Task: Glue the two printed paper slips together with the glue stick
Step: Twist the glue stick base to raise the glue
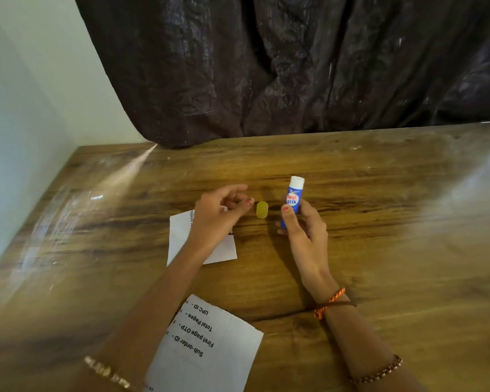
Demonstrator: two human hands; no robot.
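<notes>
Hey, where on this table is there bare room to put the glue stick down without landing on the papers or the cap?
The wooden table is bare right of the right hand holding the glue stick, and along the back by the dark curtain. The left side is free too. It is crowded in the middle: yellow cap, left hand over one slip, another slip nearer.

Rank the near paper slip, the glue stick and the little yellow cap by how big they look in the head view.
1. Near paper slip, largest, though it also lies closest to the camera.
2. Glue stick, held upright in the right hand.
3. Yellow cap, smallest, lying on the table.
</notes>
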